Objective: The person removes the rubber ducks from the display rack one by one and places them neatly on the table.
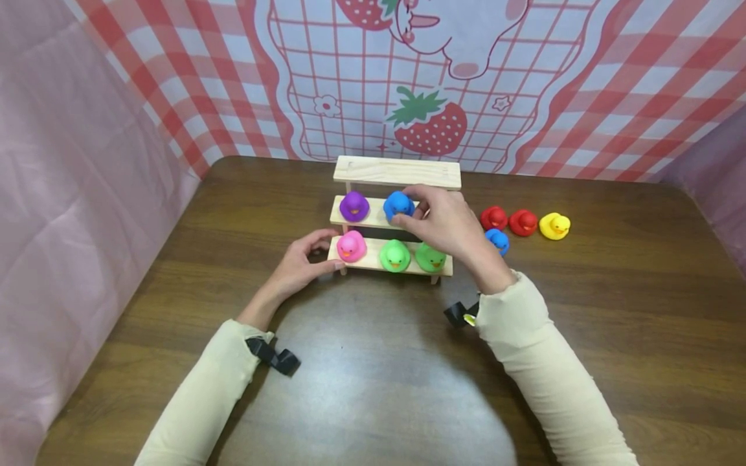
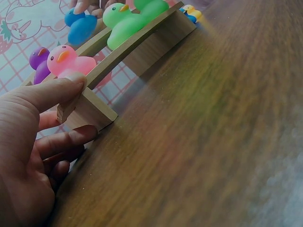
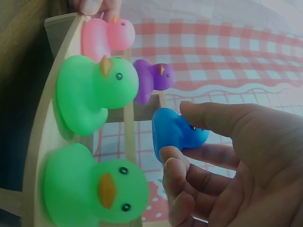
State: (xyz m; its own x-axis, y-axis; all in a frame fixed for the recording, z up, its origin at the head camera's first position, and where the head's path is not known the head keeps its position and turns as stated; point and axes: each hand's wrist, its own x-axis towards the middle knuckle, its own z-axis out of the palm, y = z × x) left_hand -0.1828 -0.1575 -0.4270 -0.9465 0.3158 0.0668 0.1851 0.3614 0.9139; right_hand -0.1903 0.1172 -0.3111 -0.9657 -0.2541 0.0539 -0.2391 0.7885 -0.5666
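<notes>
In the head view my right hand [image 1: 445, 217] pinches a blue rubber duck [image 1: 399, 205] between thumb and fingers, right at the middle tier of a three-tier wooden display rack [image 1: 396, 170]. A purple duck [image 1: 353, 206] sits left of it on that tier. My left hand [image 1: 300, 262] holds the left end of the bottom tier; in the left wrist view its thumb [image 2: 71, 85] presses the board beside the pink duck [image 2: 68, 62], with fingers below. Two green ducks [image 1: 395, 256] stand further right on the bottom tier. In the right wrist view the held blue duck [image 3: 173, 132] looks tipped.
Right of the rack, two red ducks [image 1: 522, 222], a yellow duck [image 1: 555, 226] and another blue duck [image 1: 497, 241] lie on the brown wooden table [image 1: 361, 388]. A checked strawberry cloth [image 1: 361, 77] hangs behind the table. Pink fabric [image 1: 70, 213] hangs at the left side.
</notes>
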